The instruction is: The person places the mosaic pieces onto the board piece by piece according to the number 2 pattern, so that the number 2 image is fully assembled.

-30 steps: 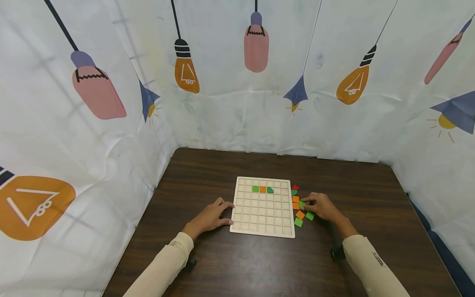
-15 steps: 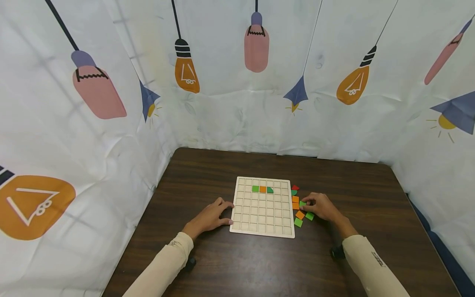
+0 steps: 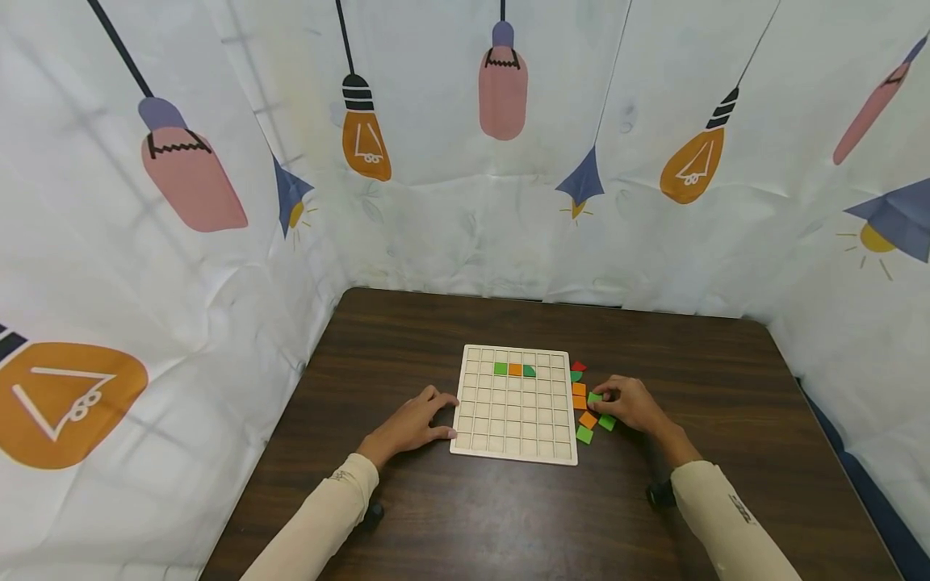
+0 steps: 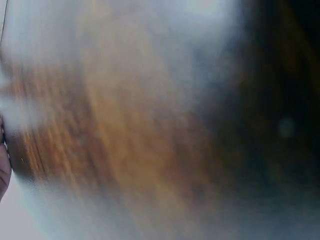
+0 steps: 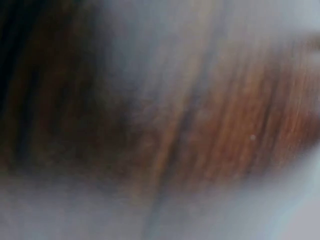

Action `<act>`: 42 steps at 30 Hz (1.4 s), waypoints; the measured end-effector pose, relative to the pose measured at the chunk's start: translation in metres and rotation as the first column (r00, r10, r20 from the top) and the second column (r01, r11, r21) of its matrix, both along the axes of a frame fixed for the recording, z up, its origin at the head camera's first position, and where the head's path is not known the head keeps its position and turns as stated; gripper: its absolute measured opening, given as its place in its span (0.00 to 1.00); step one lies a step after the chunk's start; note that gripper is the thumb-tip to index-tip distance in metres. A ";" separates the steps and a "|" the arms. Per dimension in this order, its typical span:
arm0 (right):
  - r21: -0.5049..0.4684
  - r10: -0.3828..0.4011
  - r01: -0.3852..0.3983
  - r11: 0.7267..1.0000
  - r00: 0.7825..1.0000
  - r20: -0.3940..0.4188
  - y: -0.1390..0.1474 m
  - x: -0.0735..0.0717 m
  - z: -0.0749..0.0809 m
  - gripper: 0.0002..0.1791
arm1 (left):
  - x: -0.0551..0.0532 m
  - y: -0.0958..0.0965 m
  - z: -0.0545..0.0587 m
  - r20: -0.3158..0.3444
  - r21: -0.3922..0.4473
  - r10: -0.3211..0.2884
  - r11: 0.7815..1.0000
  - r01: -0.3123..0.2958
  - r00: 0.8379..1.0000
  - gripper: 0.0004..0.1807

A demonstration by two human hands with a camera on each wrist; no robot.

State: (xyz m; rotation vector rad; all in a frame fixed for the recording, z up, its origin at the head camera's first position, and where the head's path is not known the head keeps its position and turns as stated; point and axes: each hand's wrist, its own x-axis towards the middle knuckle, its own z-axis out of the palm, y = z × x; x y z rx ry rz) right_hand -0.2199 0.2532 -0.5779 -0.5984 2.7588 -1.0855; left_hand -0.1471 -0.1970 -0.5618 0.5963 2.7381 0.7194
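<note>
A pale wooden grid board (image 3: 512,420) lies flat on the table. In one of its upper rows sit a green square (image 3: 500,369), an orange square (image 3: 515,369) and a dark green rounded tile (image 3: 529,371). My left hand (image 3: 407,424) touches the board's left edge, its thumb and fingers spread apart. To the right of the board, my right hand (image 3: 634,403) pinches a light green square tile (image 3: 594,398) between thumb and fingers. The tile is partly hidden by the fingertips. Both wrist views show mostly blurred dark wood.
Along the board's right edge lie orange tiles (image 3: 579,402), a tilted orange square (image 3: 588,420), light green squares (image 3: 584,435), a dark green rounded piece (image 3: 576,377) and a red piece (image 3: 578,366). The brown table (image 3: 465,516) meets a patterned white cloth (image 3: 450,234) behind.
The green tile in my right hand has shifted very slightly to the right. My left hand stays at the board's edge.
</note>
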 end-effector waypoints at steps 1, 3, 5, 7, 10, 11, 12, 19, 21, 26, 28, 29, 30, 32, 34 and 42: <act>-0.005 -0.006 0.006 1.000 1.000 0.000 0.000 0.000 0.001 0.10 | 0.000 0.000 0.000 0.003 0.006 0.001 1.000 -0.001 1.000 0.31; -0.014 -0.018 0.018 1.000 1.000 -0.005 -0.001 0.000 0.003 0.11 | 0.000 -0.001 0.000 0.009 0.017 0.002 1.000 -0.002 1.000 0.31; -0.021 -0.025 0.025 0.999 1.000 -0.014 -0.002 -0.001 0.005 0.11 | 0.001 -0.002 0.000 0.015 0.026 0.003 1.000 -0.003 1.000 0.31; -0.030 -0.028 0.027 0.999 0.999 -0.026 -0.004 -0.002 0.008 0.11 | 0.001 -0.002 -0.001 0.020 0.031 0.003 1.000 -0.004 1.000 0.31; -0.042 -0.018 0.016 0.999 0.999 -0.041 -0.008 -0.005 0.012 0.12 | 0.000 -0.003 -0.002 0.027 0.042 0.003 0.999 -0.005 1.000 0.31; -0.046 -0.012 0.010 0.999 0.999 -0.044 -0.010 -0.006 0.014 0.12 | 0.000 -0.004 -0.002 0.030 0.047 0.004 0.999 -0.006 1.000 0.31; -0.052 -0.005 0.002 0.999 0.999 -0.051 -0.012 -0.007 0.015 0.12 | -0.001 -0.004 -0.002 0.033 0.050 0.004 0.999 -0.006 0.999 0.31; -0.103 0.043 -0.053 0.993 0.994 -0.098 -0.032 -0.012 0.022 0.12 | -0.001 -0.004 0.001 0.041 0.061 0.007 0.998 -0.009 0.999 0.32; -0.117 0.054 -0.068 0.991 0.992 -0.114 -0.038 -0.014 0.024 0.11 | -0.001 -0.004 0.001 0.043 0.059 0.010 0.998 -0.013 0.999 0.31; -0.152 0.088 -0.107 0.983 0.988 -0.124 -0.054 -0.016 0.028 0.10 | -0.001 -0.003 0.002 0.052 0.056 0.018 0.998 -0.021 0.998 0.31; -0.160 0.095 -0.114 0.981 0.988 -0.120 -0.059 -0.017 0.027 0.10 | -0.001 -0.003 0.001 0.055 0.050 0.020 0.999 -0.023 0.998 0.31; -0.159 0.096 -0.114 0.981 0.988 -0.118 -0.061 -0.018 0.027 0.10 | -0.001 -0.003 0.001 0.056 0.044 0.021 0.999 -0.023 0.998 0.32; -0.163 0.099 -0.116 0.980 0.989 -0.110 -0.064 -0.018 0.026 0.11 | -0.002 -0.003 0.000 0.058 0.041 0.021 0.999 -0.023 0.998 0.32; -0.167 0.101 -0.116 0.979 0.990 -0.097 -0.069 -0.020 0.025 0.11 | -0.002 -0.003 0.000 0.059 0.039 0.021 0.999 -0.024 0.998 0.32; -0.166 0.110 -0.123 0.978 0.990 -0.088 -0.073 -0.021 0.024 0.12 | -0.003 -0.003 -0.001 0.059 0.041 0.019 0.999 -0.021 0.998 0.32; -0.156 0.144 -0.153 0.976 0.987 -0.067 -0.089 -0.026 0.019 0.11 | -0.003 -0.002 -0.004 0.056 0.029 0.008 1.000 -0.010 0.998 0.32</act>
